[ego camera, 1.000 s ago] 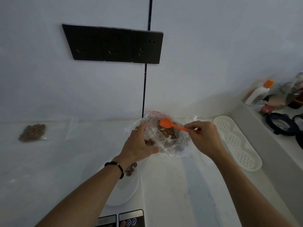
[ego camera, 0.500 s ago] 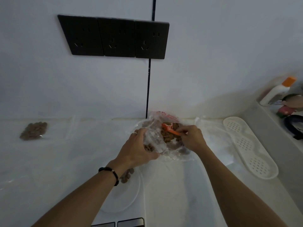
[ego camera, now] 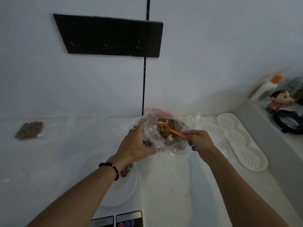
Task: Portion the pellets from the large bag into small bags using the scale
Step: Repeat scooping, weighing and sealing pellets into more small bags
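Observation:
The large clear bag (ego camera: 177, 145) of brown pellets lies on the white counter against the wall. My left hand (ego camera: 136, 145) grips its near left edge and holds the mouth open. My right hand (ego camera: 199, 141) pinches the handle of an orange spoon (ego camera: 175, 132), whose bowl is dug into the pellets inside the bag. A white scale (ego camera: 122, 192) stands in front, with a few pellets (ego camera: 126, 170) on its round plate, partly hidden by my left wrist. A small filled bag of pellets (ego camera: 29, 129) lies far left.
A white perforated tray (ego camera: 242, 143) lies to the right. On a raised ledge at far right stand a white bottle with an orange cap (ego camera: 265, 90), a small figurine (ego camera: 277, 100) and a dark round object (ego camera: 287, 122). Black wall sockets (ego camera: 111, 37) hang above.
The spoon went from above the bag down into the pellets, its bowl now buried. My right hand drew slightly right. My left hand kept its hold on the bag.

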Action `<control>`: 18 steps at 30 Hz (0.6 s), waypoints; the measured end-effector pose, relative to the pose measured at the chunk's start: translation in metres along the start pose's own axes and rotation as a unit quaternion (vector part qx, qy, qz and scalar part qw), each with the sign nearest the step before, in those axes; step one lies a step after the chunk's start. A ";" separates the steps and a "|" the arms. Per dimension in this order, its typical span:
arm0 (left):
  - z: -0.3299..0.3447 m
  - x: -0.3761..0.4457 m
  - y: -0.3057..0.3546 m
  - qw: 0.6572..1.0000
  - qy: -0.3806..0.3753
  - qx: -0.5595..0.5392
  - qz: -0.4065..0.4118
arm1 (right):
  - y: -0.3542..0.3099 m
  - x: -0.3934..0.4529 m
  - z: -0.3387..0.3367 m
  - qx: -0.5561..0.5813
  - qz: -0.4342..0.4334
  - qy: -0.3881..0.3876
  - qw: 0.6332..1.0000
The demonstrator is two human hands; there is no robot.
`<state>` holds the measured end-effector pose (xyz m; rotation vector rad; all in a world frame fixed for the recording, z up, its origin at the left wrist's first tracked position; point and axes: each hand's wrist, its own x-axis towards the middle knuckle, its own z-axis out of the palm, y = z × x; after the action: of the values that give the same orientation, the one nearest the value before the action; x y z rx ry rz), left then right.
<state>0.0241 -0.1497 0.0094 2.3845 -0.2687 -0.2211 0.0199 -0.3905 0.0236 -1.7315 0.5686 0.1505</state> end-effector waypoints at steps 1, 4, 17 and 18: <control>0.000 0.000 0.001 1.000 0.003 0.001 0.002 | -0.002 -0.002 -0.002 0.010 0.001 0.001 1.000; 0.001 0.001 0.004 1.000 0.008 0.006 0.002 | -0.006 -0.008 -0.010 0.030 0.009 0.001 1.000; -0.003 -0.001 0.016 0.999 0.026 -0.042 0.016 | -0.054 -0.054 -0.012 -0.206 -0.166 -0.056 0.963; -0.004 -0.001 0.018 0.998 0.031 -0.047 0.019 | -0.059 -0.059 -0.006 -0.263 -0.209 -0.061 0.940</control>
<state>0.0216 -0.1597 0.0247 2.2864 -0.2696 -0.1394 -0.0060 -0.3711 0.1002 -2.3053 0.0529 0.1119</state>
